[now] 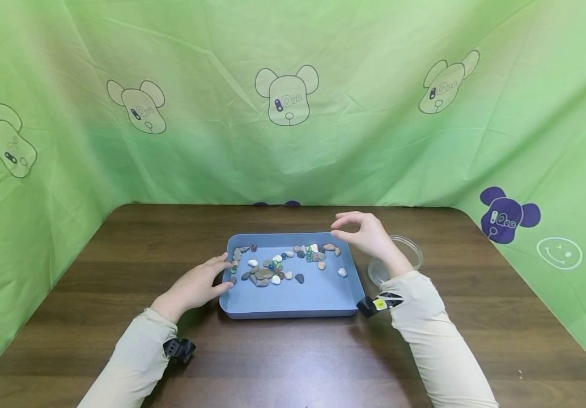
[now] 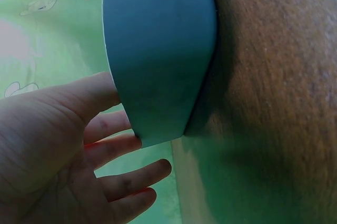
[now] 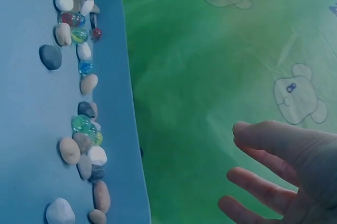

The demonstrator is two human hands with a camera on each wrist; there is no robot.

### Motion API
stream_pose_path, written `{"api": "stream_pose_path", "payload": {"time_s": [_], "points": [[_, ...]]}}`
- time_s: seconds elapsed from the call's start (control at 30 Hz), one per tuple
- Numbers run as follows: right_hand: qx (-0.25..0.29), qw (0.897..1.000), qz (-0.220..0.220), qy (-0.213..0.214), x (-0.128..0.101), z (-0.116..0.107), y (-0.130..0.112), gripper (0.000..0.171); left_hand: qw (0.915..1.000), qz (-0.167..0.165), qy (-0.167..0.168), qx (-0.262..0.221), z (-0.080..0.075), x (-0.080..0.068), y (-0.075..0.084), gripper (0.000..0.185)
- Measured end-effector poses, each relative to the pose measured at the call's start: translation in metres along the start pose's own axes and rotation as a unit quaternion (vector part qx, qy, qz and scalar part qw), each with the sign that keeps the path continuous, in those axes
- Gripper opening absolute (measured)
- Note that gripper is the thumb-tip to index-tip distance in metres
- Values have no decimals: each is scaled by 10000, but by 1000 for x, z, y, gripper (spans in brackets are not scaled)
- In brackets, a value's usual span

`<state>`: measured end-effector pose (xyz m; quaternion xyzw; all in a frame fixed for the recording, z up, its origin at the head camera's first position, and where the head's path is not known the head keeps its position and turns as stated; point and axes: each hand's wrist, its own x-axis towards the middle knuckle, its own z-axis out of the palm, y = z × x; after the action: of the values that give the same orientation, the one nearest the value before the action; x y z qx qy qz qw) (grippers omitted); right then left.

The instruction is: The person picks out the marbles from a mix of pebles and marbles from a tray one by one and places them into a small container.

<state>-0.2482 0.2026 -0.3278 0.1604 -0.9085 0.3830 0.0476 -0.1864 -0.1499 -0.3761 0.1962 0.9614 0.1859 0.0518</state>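
A blue rectangular tray (image 1: 318, 297) lies on the table, holding pebbles (image 1: 264, 273) in grey, white and tan with glass marbles (image 3: 81, 124) among them. At its left side is my left hand (image 1: 196, 288), thumb and fingers loosely extended and reaching over the rim; the left wrist view shows the tray's outer wall (image 2: 158, 50) beside them. My right hand (image 1: 369, 235) hovers above the tray's far right corner, thumb and fingers parted. Nothing shows between them in the right wrist view, where the fingers (image 3: 263, 190) are slightly bent.
Right of the tray stands a clear round container (image 1: 411, 249), partly hidden by my right forearm. A brown wooden table (image 1: 283, 362) carries everything. Green cloth (image 1: 211, 158) with printed bear heads hangs behind and at both sides. Tiny pale specks (image 1: 520, 374) lie near the right front.
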Motion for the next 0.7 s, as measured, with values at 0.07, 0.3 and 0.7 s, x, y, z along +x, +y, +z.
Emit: {"api": "stream_pose_path", "payload": {"time_s": [0.07, 0.3, 0.7], "points": [[10, 10000, 8, -55, 2, 2, 0, 20, 10000, 3, 2, -2, 0, 0, 0, 46], [12, 9997, -44, -232, 10, 14, 6, 19, 9999, 124, 72, -47, 1, 1, -2, 44], [117, 9990, 5, -439, 20, 26, 14, 20, 9999, 118, 54, -50, 0, 0, -1, 44]]}}
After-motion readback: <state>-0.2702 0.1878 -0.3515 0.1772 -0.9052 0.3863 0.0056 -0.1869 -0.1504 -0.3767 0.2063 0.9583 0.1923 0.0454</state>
